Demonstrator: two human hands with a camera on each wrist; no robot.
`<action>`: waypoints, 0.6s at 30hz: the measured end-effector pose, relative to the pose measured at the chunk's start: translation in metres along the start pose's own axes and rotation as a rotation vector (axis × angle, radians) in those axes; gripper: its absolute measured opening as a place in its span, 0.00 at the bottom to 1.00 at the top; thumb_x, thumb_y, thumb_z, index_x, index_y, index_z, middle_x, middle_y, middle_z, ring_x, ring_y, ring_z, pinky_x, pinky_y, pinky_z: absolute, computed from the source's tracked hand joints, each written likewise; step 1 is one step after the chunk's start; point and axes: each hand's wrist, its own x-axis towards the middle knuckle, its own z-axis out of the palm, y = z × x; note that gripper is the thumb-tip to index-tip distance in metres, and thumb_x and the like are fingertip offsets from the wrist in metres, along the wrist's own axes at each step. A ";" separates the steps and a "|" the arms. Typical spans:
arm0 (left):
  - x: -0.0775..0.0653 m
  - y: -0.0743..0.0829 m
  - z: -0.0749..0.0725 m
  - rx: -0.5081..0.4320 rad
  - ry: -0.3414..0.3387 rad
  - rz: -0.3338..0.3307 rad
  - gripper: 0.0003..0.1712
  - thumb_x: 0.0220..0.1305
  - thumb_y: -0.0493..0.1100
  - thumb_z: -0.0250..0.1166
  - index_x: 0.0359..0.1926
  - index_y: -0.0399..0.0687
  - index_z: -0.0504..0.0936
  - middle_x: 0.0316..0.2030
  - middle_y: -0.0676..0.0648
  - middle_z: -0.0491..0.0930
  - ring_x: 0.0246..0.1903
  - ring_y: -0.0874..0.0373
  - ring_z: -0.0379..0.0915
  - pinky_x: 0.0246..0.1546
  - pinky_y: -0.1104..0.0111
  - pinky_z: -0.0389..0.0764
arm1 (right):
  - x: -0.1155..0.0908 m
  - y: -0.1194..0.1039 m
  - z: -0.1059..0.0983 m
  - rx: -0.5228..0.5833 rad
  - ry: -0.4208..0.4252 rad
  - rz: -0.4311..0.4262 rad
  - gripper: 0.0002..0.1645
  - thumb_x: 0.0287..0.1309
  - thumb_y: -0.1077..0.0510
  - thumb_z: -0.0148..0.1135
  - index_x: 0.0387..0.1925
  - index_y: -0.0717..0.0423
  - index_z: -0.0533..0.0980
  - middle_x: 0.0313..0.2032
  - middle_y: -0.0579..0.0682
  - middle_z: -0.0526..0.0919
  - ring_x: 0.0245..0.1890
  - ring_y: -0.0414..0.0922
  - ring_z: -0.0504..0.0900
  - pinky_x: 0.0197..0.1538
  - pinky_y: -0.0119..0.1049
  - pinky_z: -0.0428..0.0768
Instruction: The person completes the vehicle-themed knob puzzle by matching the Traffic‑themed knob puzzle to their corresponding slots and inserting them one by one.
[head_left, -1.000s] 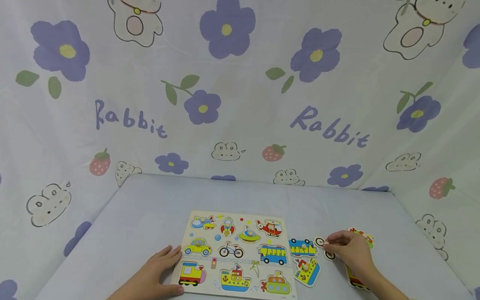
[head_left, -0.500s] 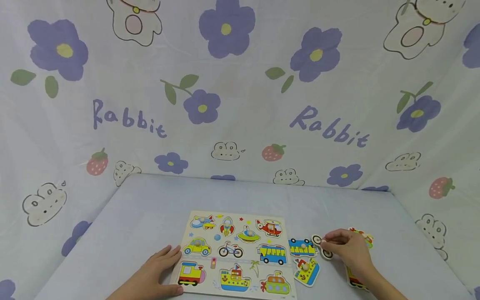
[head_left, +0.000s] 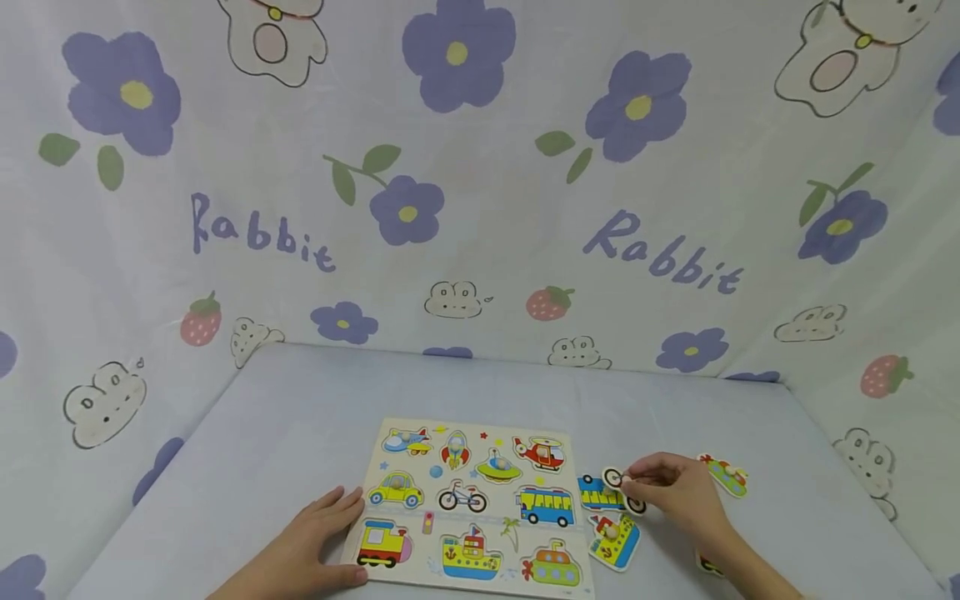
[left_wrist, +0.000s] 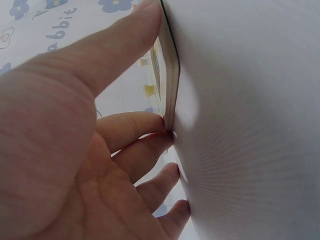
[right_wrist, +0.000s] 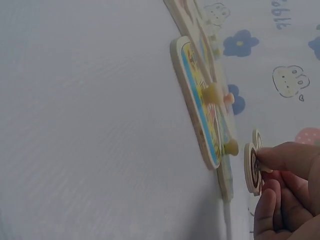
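My right hand (head_left: 684,498) pinches the bicycle puzzle piece (head_left: 615,477) by its small knob, between thumb and fingertips. In the right wrist view the bicycle piece (right_wrist: 249,170) is held tilted on edge beside the other pieces. It overlaps the blue bus piece (head_left: 595,492), which lies upside down at the board's right side. Below that is the ship piece (head_left: 615,542), tilted. My left hand (head_left: 311,537) rests at the left edge of the wooden puzzle board (head_left: 498,502), thumb and fingertips touching its side (left_wrist: 171,85), fingers spread.
Beyond the right hand lies a submarine piece (head_left: 726,477). A train piece (head_left: 707,565) is mostly hidden under the right wrist. Knobbed pieces such as the car (head_left: 395,490) and helicopter (head_left: 542,454) sit in the board's upper part. A patterned cloth wall (head_left: 487,250) stands behind the table.
My right hand has moved left with the bicycle piece, from beside the bus piece to over it. More of the submarine piece shows now. The left hand stays at the board.
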 end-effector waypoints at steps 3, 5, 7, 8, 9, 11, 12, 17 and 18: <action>0.000 0.000 0.000 0.005 0.001 0.009 0.56 0.46 0.65 0.75 0.70 0.40 0.68 0.71 0.45 0.61 0.72 0.38 0.44 0.64 0.37 0.52 | -0.001 -0.005 0.004 0.014 -0.014 -0.014 0.19 0.43 0.56 0.81 0.36 0.60 0.83 0.34 0.51 0.86 0.33 0.46 0.83 0.32 0.33 0.80; -0.001 0.001 0.000 -0.002 -0.004 0.005 0.56 0.46 0.65 0.75 0.70 0.40 0.68 0.71 0.45 0.62 0.72 0.38 0.44 0.64 0.36 0.52 | -0.002 -0.009 0.008 0.042 -0.022 -0.014 0.18 0.44 0.57 0.81 0.36 0.60 0.83 0.34 0.51 0.86 0.33 0.47 0.83 0.33 0.33 0.80; -0.001 0.001 0.000 -0.005 -0.008 0.001 0.56 0.46 0.65 0.76 0.70 0.40 0.68 0.71 0.45 0.62 0.72 0.38 0.44 0.64 0.36 0.52 | -0.003 -0.014 0.013 0.075 -0.029 -0.014 0.18 0.44 0.58 0.80 0.37 0.60 0.83 0.35 0.52 0.86 0.33 0.47 0.83 0.35 0.33 0.81; -0.001 0.001 0.000 -0.006 -0.008 0.000 0.56 0.46 0.65 0.76 0.70 0.40 0.68 0.71 0.45 0.62 0.72 0.38 0.44 0.64 0.37 0.52 | -0.004 -0.016 0.016 0.089 -0.033 -0.016 0.17 0.44 0.59 0.80 0.37 0.60 0.83 0.35 0.52 0.86 0.33 0.48 0.83 0.36 0.32 0.82; -0.001 0.001 0.000 -0.006 -0.008 0.000 0.56 0.46 0.65 0.76 0.70 0.39 0.68 0.71 0.44 0.62 0.72 0.38 0.44 0.64 0.36 0.52 | -0.004 -0.019 0.020 0.103 -0.035 -0.017 0.17 0.44 0.59 0.80 0.37 0.60 0.83 0.35 0.52 0.86 0.34 0.48 0.83 0.36 0.32 0.82; -0.001 0.001 0.000 0.002 -0.006 0.006 0.56 0.46 0.65 0.75 0.70 0.39 0.68 0.71 0.44 0.61 0.72 0.38 0.44 0.64 0.37 0.52 | -0.005 -0.026 0.027 0.127 -0.041 -0.025 0.16 0.44 0.60 0.80 0.36 0.60 0.83 0.34 0.52 0.86 0.33 0.49 0.83 0.36 0.33 0.82; -0.001 0.001 0.000 0.005 -0.003 0.013 0.56 0.47 0.64 0.75 0.70 0.39 0.67 0.71 0.44 0.61 0.72 0.37 0.44 0.64 0.37 0.52 | -0.006 -0.029 0.031 0.134 -0.044 -0.029 0.16 0.44 0.60 0.80 0.35 0.59 0.83 0.34 0.52 0.86 0.33 0.49 0.83 0.36 0.33 0.82; 0.000 0.000 0.000 0.025 0.009 0.022 0.56 0.46 0.65 0.75 0.70 0.38 0.68 0.71 0.44 0.61 0.72 0.38 0.45 0.64 0.37 0.53 | -0.010 -0.049 0.055 0.198 -0.133 -0.080 0.15 0.43 0.60 0.80 0.34 0.59 0.83 0.32 0.53 0.86 0.30 0.49 0.82 0.35 0.34 0.82; 0.001 0.000 0.000 0.031 0.011 0.023 0.56 0.46 0.65 0.75 0.70 0.39 0.68 0.71 0.44 0.61 0.72 0.38 0.45 0.64 0.37 0.53 | -0.011 -0.052 0.061 0.212 -0.162 -0.099 0.15 0.43 0.60 0.80 0.34 0.59 0.83 0.31 0.53 0.86 0.30 0.49 0.82 0.35 0.35 0.82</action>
